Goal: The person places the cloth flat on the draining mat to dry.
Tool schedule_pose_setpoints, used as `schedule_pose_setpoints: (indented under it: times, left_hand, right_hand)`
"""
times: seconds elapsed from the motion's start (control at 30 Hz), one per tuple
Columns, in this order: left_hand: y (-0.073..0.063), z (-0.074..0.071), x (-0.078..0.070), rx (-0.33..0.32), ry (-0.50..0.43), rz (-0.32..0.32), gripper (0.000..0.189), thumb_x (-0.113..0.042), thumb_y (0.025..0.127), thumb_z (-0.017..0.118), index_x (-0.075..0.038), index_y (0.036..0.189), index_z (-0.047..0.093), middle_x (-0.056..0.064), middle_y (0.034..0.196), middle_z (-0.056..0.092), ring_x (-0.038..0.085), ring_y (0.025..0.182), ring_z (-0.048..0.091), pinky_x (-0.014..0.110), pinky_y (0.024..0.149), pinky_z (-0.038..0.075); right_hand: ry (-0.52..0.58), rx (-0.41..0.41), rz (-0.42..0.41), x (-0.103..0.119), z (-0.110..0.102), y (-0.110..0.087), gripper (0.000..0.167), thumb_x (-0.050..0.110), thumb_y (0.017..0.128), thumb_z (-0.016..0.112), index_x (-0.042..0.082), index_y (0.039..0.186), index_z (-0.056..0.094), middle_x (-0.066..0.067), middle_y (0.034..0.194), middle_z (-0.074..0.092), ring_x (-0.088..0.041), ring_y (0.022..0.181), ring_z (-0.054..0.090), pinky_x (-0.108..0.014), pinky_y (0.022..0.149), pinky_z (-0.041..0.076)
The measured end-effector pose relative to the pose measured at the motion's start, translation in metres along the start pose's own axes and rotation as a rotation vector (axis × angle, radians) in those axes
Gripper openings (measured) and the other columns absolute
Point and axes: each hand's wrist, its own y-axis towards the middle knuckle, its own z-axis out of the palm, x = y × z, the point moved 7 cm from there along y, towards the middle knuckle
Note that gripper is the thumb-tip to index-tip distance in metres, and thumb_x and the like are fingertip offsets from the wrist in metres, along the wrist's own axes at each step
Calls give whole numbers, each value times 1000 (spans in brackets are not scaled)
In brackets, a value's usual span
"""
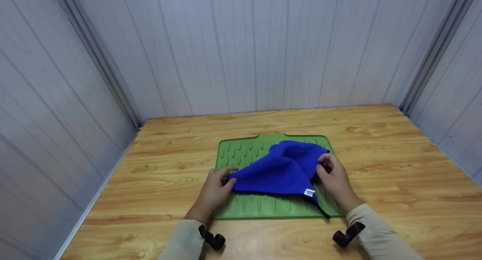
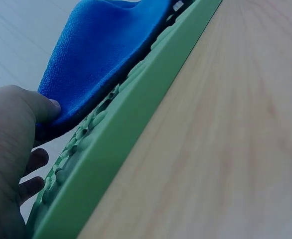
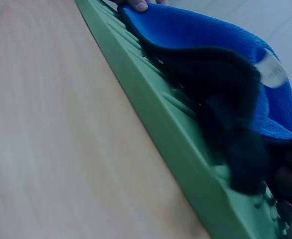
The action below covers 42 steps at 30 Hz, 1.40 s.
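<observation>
A blue cloth (image 1: 271, 175) with dark edging and a small white label (image 1: 309, 192) lies bunched over a green ridged mat (image 1: 260, 213). My left hand (image 1: 215, 190) pinches the cloth's left corner; in the left wrist view its thumb (image 2: 49, 109) presses on the blue face. At the cloth's right side, my right hand (image 1: 334, 179) has curled fingers and pinches the edge. A dark corner of the cloth hangs toward the mat's front edge, and its dark underside (image 3: 206, 69) shows in the right wrist view. The right fingertips are mostly hidden there.
The mat rests on a wood-grain table (image 1: 162, 184). Pale panelled walls (image 1: 241, 49) stand behind and at both sides. Dark wrist mounts (image 1: 212, 238) sit on both sleeves.
</observation>
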Motion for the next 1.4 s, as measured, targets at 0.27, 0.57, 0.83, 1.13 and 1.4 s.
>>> schedule_pose_setpoints:
  times: [0.27,0.57,0.83,1.13,1.4]
  left_hand:
    - [-7,-9,6,-11,-47,-15,27,-15,99,65,-21,125,69,6,111,56,21,95,52,39,80,47]
    - [-10,-14,7,21,-60,19,28,-12,98,66,-23,124,69,2,100,55,21,89,46,38,77,43]
    - [-6,-6,6,112,-26,-46,37,-39,103,58,-22,136,63,4,110,62,24,104,52,49,90,45]
    - [7,0,-10,38,-260,-45,32,-27,107,52,-9,127,69,8,129,66,28,126,56,51,106,43]
    - [5,-14,-6,-145,-393,-71,17,-13,99,66,-5,112,75,6,106,70,18,100,57,38,89,47]
  right_hand:
    - [-21,-53,51,-5,-17,8,16,1,101,44,-2,113,54,-9,100,50,-16,88,47,-20,74,40]
    - [-45,-63,47,-10,-25,10,15,9,104,48,0,115,53,-10,100,52,-18,86,50,-22,72,43]
    - [-243,149,-46,-6,-13,3,29,18,104,56,10,131,48,-9,92,62,-20,81,53,-30,71,43]
    - [-455,314,-230,1,-9,-12,49,10,90,76,11,133,55,-1,88,55,-18,79,49,-36,72,42]
    - [-472,275,-334,7,-8,-12,40,5,88,78,10,124,62,3,85,49,-17,78,45,-37,73,38]
